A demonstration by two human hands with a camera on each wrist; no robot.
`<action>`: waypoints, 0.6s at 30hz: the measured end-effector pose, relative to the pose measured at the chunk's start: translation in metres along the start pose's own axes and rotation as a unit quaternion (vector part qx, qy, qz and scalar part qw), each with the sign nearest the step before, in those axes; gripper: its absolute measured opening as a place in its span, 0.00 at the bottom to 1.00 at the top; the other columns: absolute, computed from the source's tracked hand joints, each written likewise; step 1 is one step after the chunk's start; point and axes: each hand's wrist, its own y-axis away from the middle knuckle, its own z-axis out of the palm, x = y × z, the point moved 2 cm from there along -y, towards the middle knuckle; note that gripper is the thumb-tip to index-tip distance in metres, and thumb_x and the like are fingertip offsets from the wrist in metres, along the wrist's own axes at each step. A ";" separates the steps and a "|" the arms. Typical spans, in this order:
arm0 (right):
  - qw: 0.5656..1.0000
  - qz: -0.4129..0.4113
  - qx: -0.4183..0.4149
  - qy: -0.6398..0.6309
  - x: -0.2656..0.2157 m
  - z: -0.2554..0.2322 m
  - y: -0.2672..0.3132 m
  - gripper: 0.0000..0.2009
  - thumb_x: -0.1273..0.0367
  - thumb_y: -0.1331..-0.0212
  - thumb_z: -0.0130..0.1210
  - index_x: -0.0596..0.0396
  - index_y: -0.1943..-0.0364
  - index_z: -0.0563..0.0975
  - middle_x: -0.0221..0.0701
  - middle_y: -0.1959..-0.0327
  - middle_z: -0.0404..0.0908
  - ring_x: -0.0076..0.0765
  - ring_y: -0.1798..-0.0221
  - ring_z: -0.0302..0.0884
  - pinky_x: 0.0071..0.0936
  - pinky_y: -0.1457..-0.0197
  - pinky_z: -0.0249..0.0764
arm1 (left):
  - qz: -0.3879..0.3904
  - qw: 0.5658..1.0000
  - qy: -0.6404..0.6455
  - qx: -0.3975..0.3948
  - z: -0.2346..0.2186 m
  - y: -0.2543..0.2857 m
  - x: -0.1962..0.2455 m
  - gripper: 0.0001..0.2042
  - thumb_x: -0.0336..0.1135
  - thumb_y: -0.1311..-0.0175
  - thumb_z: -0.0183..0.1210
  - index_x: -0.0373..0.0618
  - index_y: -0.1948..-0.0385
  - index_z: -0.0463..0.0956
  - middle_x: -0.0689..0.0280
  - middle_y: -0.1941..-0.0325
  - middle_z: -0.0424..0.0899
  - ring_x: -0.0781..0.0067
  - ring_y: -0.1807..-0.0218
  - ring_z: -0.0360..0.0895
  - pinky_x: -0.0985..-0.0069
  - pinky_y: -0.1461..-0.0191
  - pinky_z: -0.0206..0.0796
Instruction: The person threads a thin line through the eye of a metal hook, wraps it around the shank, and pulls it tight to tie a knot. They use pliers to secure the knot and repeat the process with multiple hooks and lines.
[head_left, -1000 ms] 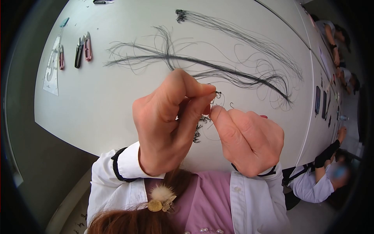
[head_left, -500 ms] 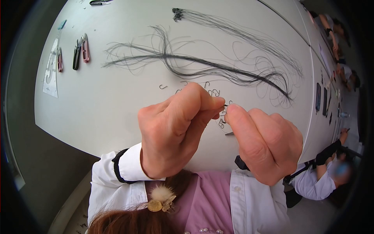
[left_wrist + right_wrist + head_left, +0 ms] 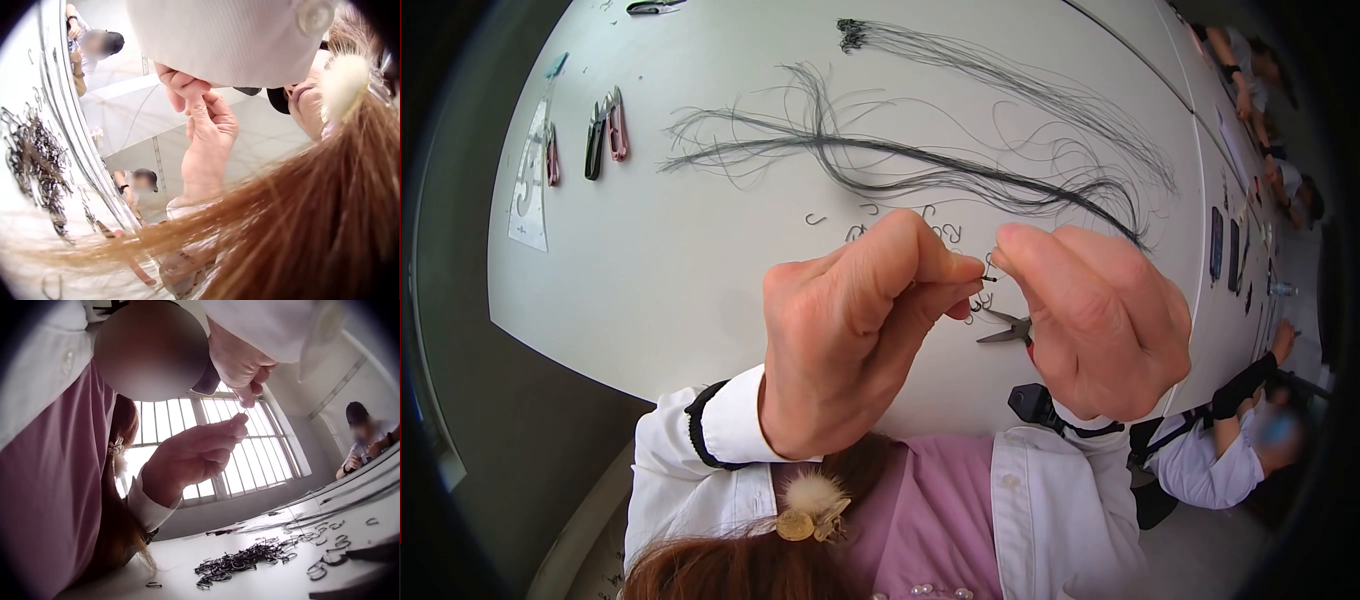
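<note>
Over the near part of the table my left hand [image 3: 855,325] pinches a small fish hook between thumb and forefinger. The hook's dark shank end [image 3: 989,279] sticks out past the fingertips; its bend is hidden in them. My right hand [image 3: 1100,315] is just right of it, its thumb and forefinger pinched on a thin fishing line, barely visible between the hands. In the right wrist view my left hand [image 3: 194,453] is below my right hand [image 3: 242,365], fingertips close together. Loose fish hooks [image 3: 247,557] lie heaped on the table beneath.
Open-jawed pliers [image 3: 1006,329] lie partly under my right hand. A bundle of dark line [image 3: 930,160] crosses the table, with hooks tied on line [image 3: 853,36] beyond. Thread snips [image 3: 598,140] and a clear ruler [image 3: 530,190] lie left. Other people sit at the right.
My right hand has moved right and up, away from the left fingertips. The loops seen around the hook earlier no longer show. Pliers have come into view below it.
</note>
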 end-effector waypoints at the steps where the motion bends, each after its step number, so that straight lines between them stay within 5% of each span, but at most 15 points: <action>1: 1.000 0.009 -0.003 -0.003 0.000 0.000 0.000 0.15 0.83 0.65 0.63 0.62 0.67 0.80 0.35 0.75 0.77 0.31 0.80 0.74 0.20 0.80 0.71 | -0.005 1.000 0.009 -0.004 0.000 0.000 0.000 0.04 0.18 0.42 0.53 0.36 0.74 0.72 0.66 0.80 0.79 0.91 0.86 0.62 0.89 0.85 0.53; 8: 0.999 0.030 0.012 -0.017 0.007 0.009 0.002 0.10 0.82 0.61 0.63 0.63 0.71 0.79 0.34 0.78 0.78 0.29 0.80 0.75 0.20 0.79 0.70 | -0.023 0.999 0.036 -0.009 0.000 0.001 0.001 0.03 0.18 0.41 0.53 0.35 0.73 0.72 0.65 0.81 0.78 0.91 0.87 0.62 0.89 0.86 0.52; 18: 0.942 0.217 -0.003 -0.256 0.010 0.023 0.003 0.06 0.82 0.57 0.58 0.58 0.74 0.78 0.29 0.83 0.74 0.21 0.85 0.67 0.17 0.85 0.59 | -0.021 0.999 0.023 0.008 -0.004 0.002 0.004 0.02 0.18 0.40 0.50 0.34 0.69 0.71 0.62 0.76 0.78 0.90 0.84 0.65 0.90 0.85 0.53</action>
